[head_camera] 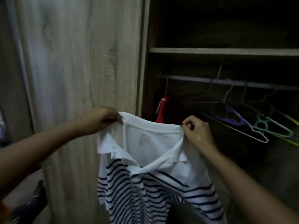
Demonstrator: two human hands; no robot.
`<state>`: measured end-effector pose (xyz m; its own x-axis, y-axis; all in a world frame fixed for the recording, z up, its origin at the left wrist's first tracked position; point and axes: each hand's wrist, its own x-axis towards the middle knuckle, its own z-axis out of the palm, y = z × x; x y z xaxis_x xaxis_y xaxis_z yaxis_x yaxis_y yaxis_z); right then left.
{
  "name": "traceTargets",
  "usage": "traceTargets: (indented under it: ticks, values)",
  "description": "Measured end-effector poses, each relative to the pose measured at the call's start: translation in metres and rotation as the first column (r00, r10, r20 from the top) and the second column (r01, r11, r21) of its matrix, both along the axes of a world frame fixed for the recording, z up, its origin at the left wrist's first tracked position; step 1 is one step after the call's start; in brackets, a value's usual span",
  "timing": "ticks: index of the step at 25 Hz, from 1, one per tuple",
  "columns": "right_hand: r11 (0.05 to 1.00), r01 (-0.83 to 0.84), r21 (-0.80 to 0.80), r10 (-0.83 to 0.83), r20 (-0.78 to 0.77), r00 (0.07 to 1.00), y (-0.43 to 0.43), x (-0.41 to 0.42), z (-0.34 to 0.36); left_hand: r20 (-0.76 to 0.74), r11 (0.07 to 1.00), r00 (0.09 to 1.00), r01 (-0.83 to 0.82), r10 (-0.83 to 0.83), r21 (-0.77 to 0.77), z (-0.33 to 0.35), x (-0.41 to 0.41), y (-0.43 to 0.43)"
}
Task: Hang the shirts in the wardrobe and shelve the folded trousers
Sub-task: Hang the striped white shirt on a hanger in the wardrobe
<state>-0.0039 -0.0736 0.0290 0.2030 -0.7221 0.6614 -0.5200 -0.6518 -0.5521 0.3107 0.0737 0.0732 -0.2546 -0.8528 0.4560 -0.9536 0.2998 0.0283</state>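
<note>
I hold up a white polo shirt [155, 178] with dark navy stripes in front of the open wardrobe [226, 50]. My left hand [103, 118] pinches the left side of its collar. My right hand [195, 131] pinches the right side of the collar. The shirt hangs down between my arms, collar spread open toward me. Behind it runs the wardrobe's hanging rail [226, 81]. A red garment [162, 109] hangs on a hanger at the rail's left end, partly hidden by the shirt.
Several empty hangers [258, 125], purple, teal, yellow and white wire, hang tilted on the rail at the right. A wooden shelf [223, 51] sits above the rail. The closed wardrobe door [80, 62] fills the left. Dark items lie at the lower left [32, 204].
</note>
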Motion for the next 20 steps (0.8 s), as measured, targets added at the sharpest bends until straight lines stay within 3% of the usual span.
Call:
traceTargets:
  ticks: [3, 7, 11, 17, 20]
  values:
    - [0.992, 0.095, -0.077, -0.09, 0.062, 0.994, -0.039, -0.014, 0.028, -0.005, 0.997, 0.998, 0.065, -0.065, -0.051, 0.007, -0.035, -0.028]
    - [0.907, 0.396, -0.145, -0.415, -0.148, 0.898, -0.094, -0.046, 0.055, 0.004, 0.98, 0.985, 0.174, -0.174, -0.092, 0.012, -0.079, -0.061]
    - [0.805, 0.582, -0.113, -0.59, -0.254, 0.767, -0.121, -0.066, 0.055, -0.033, 0.974, 0.976, 0.213, -0.216, -0.075, 0.011, -0.11, -0.081]
    - [0.746, 0.665, -0.044, -0.639, -0.33, 0.695, -0.14, -0.064, 0.055, -0.047, 0.97, 0.971, 0.231, -0.235, -0.077, 0.014, -0.119, -0.092]
    - [0.828, 0.549, 0.115, -0.485, -0.346, 0.803, -0.154, -0.058, 0.055, -0.035, 0.973, 0.974, 0.222, -0.224, -0.068, 0.013, -0.116, -0.093]
